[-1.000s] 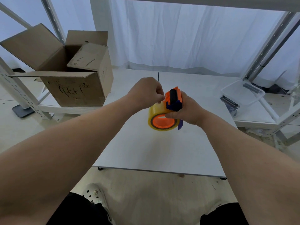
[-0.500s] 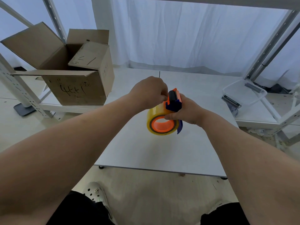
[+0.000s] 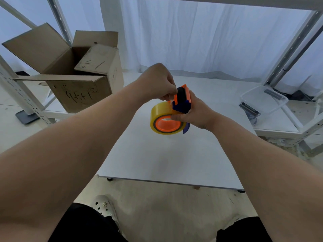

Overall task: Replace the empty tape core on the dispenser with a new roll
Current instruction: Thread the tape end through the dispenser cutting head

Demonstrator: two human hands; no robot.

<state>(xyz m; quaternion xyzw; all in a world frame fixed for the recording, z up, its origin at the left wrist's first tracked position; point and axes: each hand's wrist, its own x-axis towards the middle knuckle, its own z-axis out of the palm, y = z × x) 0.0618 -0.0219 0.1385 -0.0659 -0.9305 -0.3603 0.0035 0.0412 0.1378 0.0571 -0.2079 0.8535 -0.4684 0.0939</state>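
**Task status.** The new tape roll [image 3: 158, 111], yellow and translucent, is sitting on the orange hub of the tape dispenser [image 3: 181, 100], so seating the roll appears done. No empty core is showing anywhere in view. The assembly is being held in the air above the white table [image 3: 157, 158], not resting on it.

The right hand [image 3: 198, 114] is wrapping around the dispenser body from the far side, with the thumb pressing on the roll's side face. The left hand [image 3: 157, 81] is curling its fingers into a pinch at the black roller on the dispenser head. Whether the tape's free end is between those fingertips cannot be told. Judged remaining: leading the free end over the roller to the cutter.

**Surroundings.** A metal shelf frame [image 3: 288, 49] is standing around the work area. An open cardboard box [image 3: 78, 95] is standing on the table's far left, well apart from the hands. A clear plastic tray [image 3: 262, 100] is lying at the far right. Nothing is obstructing the hands.
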